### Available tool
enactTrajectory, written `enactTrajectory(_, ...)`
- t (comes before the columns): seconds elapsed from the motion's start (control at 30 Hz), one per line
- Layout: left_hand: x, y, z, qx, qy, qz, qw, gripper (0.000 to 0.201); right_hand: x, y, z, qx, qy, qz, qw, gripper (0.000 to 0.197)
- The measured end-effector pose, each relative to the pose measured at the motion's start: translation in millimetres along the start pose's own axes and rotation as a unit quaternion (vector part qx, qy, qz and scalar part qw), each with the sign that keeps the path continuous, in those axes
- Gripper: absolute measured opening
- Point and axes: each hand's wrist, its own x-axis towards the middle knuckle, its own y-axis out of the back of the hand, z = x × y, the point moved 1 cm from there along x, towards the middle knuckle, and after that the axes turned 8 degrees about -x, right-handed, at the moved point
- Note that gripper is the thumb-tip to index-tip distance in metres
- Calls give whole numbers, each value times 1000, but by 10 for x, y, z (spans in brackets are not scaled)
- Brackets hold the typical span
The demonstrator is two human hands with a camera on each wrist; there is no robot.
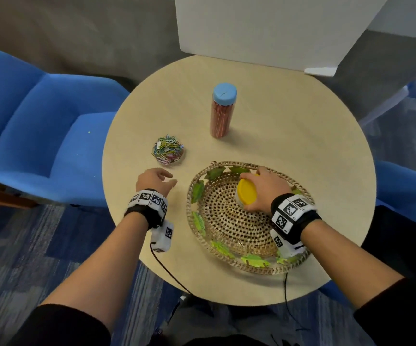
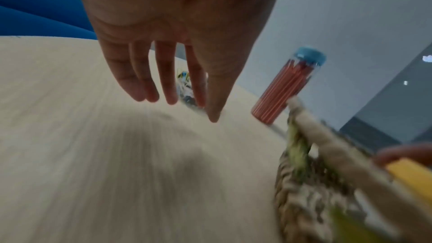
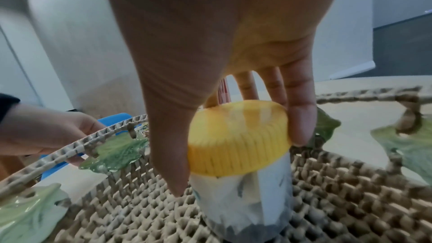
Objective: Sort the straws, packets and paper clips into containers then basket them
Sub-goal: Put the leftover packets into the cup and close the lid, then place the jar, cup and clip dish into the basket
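One yellow-lidded jar (image 1: 245, 194) stands in the wicker basket (image 1: 202, 236), lower right; your right hand (image 1: 264, 189) grips its lid to seat it, while your left hand (image 1: 155, 182) hovers, fingers (image 2: 149, 80) relaxed and empty, near the paper clips (image 1: 168, 151).

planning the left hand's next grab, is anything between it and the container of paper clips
Nothing visible. The left hand hovers open over bare table, with the paper clip container just beyond its fingers. The wicker basket sits off to its right.
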Motion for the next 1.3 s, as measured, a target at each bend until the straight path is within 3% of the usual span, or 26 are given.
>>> enactTrajectory(0.13, 14, -152, -216, 126, -22, -27, 991, 53, 45, 43, -52, -18, -5, -32, 999, 96)
enactTrajectory(0.27, 48, -195, -244, 168, -27, -34, 985, 60, 149, 337, -25, -18, 0, -74, 997, 95)
enactTrajectory(0.33, 83, -168, -222, 184, -24, -46, 982, 61, 243, 653, -17, 15, 3, -12, 1000, 70)
enactTrajectory(0.4, 105, -150, -201, 187, -18, -54, 981, 60, 368, 1000, -35, 74, -4, 97, 992, 49)
enactTrajectory(0.47, 111, -154, -185, 192, -14, -57, 980, 59, 531, 1302, -89, 138, -6, 203, 969, 55)
enactTrajectory(0.53, 103, -160, -172, 202, -10, -59, 978, 59, 748, 1496, -180, 182, 5, 254, 950, 75)
enactTrajectory(0.63, 114, -141, -146, 204, -5, -67, 977, 59, 1120, 1502, -273, 181, 23, 218, 959, 83)
enactTrajectory(0.77, 141, -107, -84, 219, -10, -75, 973, 58, 1325, 1364, -318, 201, 29, 220, 954, 47)
enactTrajectory(0.87, 153, -116, -68, 238, -16, -84, 968, 62, 1272, 1405, -279, 209, 18, 217, 953, 37)
enactTrajectory(1.07, 153, -111, -107, 233, -15, -85, 969, 58, 654, 1866, -7, 189, 58, 230, 953, 40)
enactTrajectory(1.2, 120, -78, -109, 239, -30, -85, 967, 63, 77, 1992, 36, 179, 159, 139, 961, 43)
enactTrajectory(1.3, 129, -36, -105, 250, -42, -97, 962, 67, -124, 1756, -89, 155, 192, 85, 965, 46)
